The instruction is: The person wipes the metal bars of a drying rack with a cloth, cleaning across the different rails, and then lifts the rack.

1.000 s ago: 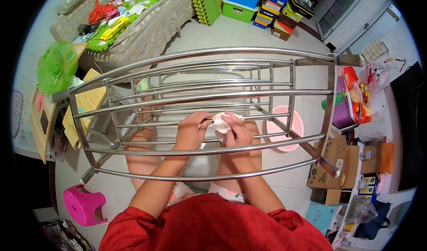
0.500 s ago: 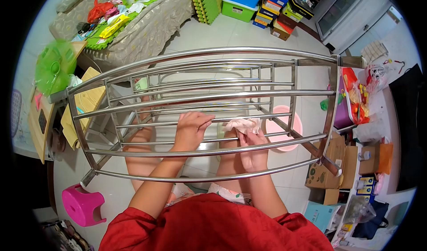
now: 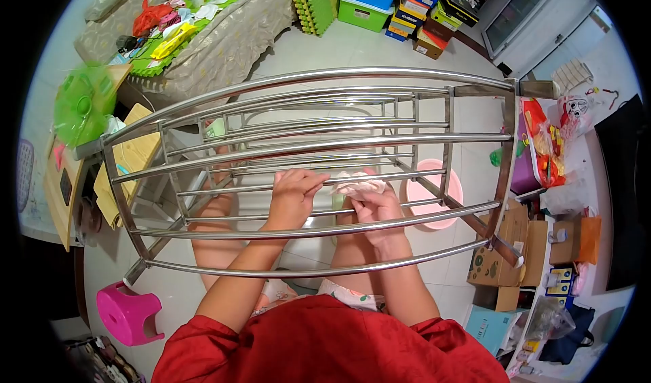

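A metal rack of shiny tubes lies across my legs. My left hand is closed around one of its inner bars, near the middle. Just to the right, my right hand holds a pale pink cloth wrapped on that same bar. The cloth is crumpled, and the right fingertips are partly hidden by it. Both forearms reach in over the rack's near rails.
A pink basin stands on the floor beyond the right hand. At lower left is a magenta stool. Cardboard boxes line the right side, and a green fan stands at left.
My right hand has slid the cloth a little to the left along the bar, closer to my left hand. The left hand stays on the bar.
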The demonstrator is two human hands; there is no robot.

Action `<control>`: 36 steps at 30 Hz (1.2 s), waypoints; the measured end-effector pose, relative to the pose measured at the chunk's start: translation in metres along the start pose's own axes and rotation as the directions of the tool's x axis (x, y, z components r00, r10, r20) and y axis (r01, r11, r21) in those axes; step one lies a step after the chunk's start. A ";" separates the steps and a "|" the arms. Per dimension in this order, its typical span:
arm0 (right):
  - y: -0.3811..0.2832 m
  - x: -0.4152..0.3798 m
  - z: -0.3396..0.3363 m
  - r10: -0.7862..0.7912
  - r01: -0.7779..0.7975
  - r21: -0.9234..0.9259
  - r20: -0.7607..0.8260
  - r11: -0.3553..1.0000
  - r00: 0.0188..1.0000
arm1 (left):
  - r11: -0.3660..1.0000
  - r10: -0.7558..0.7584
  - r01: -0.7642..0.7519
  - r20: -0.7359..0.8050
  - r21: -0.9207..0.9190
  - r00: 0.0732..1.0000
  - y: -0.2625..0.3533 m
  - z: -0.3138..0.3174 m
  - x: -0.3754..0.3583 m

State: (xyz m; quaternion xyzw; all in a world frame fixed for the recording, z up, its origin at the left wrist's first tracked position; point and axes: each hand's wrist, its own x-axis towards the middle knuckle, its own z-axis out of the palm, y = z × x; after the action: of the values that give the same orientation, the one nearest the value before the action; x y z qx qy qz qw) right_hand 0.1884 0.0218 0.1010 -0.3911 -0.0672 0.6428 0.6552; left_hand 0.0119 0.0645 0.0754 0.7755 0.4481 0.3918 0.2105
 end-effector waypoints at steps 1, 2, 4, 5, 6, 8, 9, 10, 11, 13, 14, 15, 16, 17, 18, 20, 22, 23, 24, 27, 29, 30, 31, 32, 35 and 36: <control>0.000 0.001 -0.003 0.001 -0.001 0.000 0.000 1.000 1.000 | 1.000 -0.008 0.008 0.009 -0.002 1.000 0.000 0.000 0.000; -0.001 0.002 -0.008 -0.035 0.035 0.052 -0.018 0.998 0.999 | 1.000 -0.009 0.009 0.010 -0.001 1.000 -0.001 0.000 -0.001; -0.002 0.004 -0.014 -0.066 0.069 0.101 -0.038 0.992 0.997 | 1.000 0.010 -0.010 0.017 -0.003 1.000 -0.004 0.000 -0.002; -0.003 0.005 -0.016 -0.144 0.157 0.119 -0.109 0.980 0.984 | 1.000 0.007 -0.007 0.015 -0.002 1.000 -0.005 0.000 -0.002; -0.004 0.006 -0.019 -0.219 0.244 0.131 -0.181 0.961 0.959 | 1.000 0.006 -0.006 0.010 0.001 1.000 -0.005 0.000 -0.002; -0.006 0.007 -0.023 -0.207 0.223 0.134 -0.127 0.966 0.970 | 1.000 0.004 -0.004 0.008 -0.003 1.000 -0.004 0.001 -0.003; -0.005 0.006 -0.019 -0.184 0.202 0.135 -0.130 0.970 0.974 | 1.000 -0.007 0.007 0.010 -0.010 1.000 -0.002 0.000 -0.002; -0.004 0.006 -0.015 -0.161 0.179 0.136 -0.131 0.974 0.978 | 1.000 -0.019 0.019 0.011 -0.014 1.000 -0.001 0.000 -0.001; -0.001 0.009 -0.018 -0.142 0.158 0.156 -0.114 0.975 0.983 | 1.000 -0.019 0.019 0.009 -0.015 1.000 0.000 0.000 -0.001; 0.004 0.012 -0.019 -0.131 0.138 0.134 -0.058 0.981 0.990 | 1.000 -0.022 0.022 0.012 -0.017 1.000 -0.001 -0.001 -0.001; 0.006 0.013 -0.019 -0.121 0.121 0.112 -0.005 0.986 0.993 | 1.000 -0.025 0.025 0.010 -0.013 1.000 -0.002 -0.001 -0.001; 0.006 0.011 -0.015 -0.106 0.108 0.084 -0.027 0.991 0.994 | 1.000 -0.026 0.026 0.011 -0.014 1.000 -0.002 0.000 -0.002; 0.006 0.012 -0.013 -0.104 0.105 0.086 -0.025 0.991 0.994 | 1.000 -0.025 0.025 0.013 -0.015 1.000 -0.002 0.000 -0.002; 0.006 0.012 -0.012 -0.077 0.077 0.011 0.003 0.997 0.997 | 1.000 -0.025 0.025 0.014 -0.014 1.000 -0.003 0.000 -0.002; 0.006 0.012 -0.012 -0.049 0.050 -0.065 0.028 0.997 0.998 | 1.000 -0.023 0.023 0.018 -0.015 1.000 -0.003 0.000 -0.002; 0.009 0.012 -0.011 -0.032 0.035 -0.118 0.030 0.992 0.999 | 1.000 -0.019 0.020 0.027 -0.017 0.999 -0.002 0.001 -0.001; 0.016 0.012 -0.011 -0.015 0.020 -0.173 0.030 0.985 0.999 | 1.000 -0.015 0.016 0.019 -0.021 1.000 -0.002 0.000 -0.001; 0.023 0.012 -0.014 0.047 -0.044 -0.263 0.006 0.964 0.999 | 1.000 -0.015 0.016 0.021 -0.022 1.000 -0.002 0.000 -0.001; 0.030 0.011 -0.015 0.107 -0.109 -0.349 -0.024 0.931 0.994 | 1.000 -0.019 0.019 0.015 -0.022 1.000 -0.001 0.000 -0.001; 0.031 -0.016 0.004 0.003 0.013 -0.447 0.036 0.894 0.999 | 1.000 -0.003 0.003 0.001 -0.020 1.000 -0.002 0.000 -0.001; 0.029 -0.018 0.001 -0.221 0.272 -0.578 0.159 0.769 0.962 | 1.000 0.012 -0.012 -0.008 -0.012 1.000 -0.005 -0.003 -0.002; 0.022 -0.017 -0.002 -0.219 0.270 -0.578 0.158 0.770 0.963 | 0.999 0.012 -0.013 -0.015 -0.033 1.000 -0.007 -0.004 -0.003; 0.013 -0.013 -0.003 -0.460 0.506 -0.720 0.287 0.476 0.841 | 0.998 0.014 -0.015 -0.020 -0.056 1.000 -0.007 -0.005 -0.003; 0.005 -0.010 -0.004 -0.610 0.635 -0.767 0.459 0.095 0.646 | 0.998 0.016 -0.017 -0.020 -0.057 1.000 -0.005 -0.007 -0.003; -0.010 -0.015 0.010 -0.688 0.628 -0.769 0.520 -0.118 0.507 | 0.995 -0.070 0.071 0.024 -0.067 0.997 0.003 -0.013 0.000; -0.010 -0.010 0.006 -0.686 0.631 -0.766 0.523 -0.119 0.505 | 0.995 -0.060 0.061 0.016 -0.075 0.998 0.002 -0.012 0.000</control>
State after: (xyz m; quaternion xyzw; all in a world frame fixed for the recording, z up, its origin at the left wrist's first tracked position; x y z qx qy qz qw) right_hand 0.1909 0.0170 0.1154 -0.6083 -0.5823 0.0535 0.5367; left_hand 0.0035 0.0630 0.0835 0.7558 0.4548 0.3964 0.2545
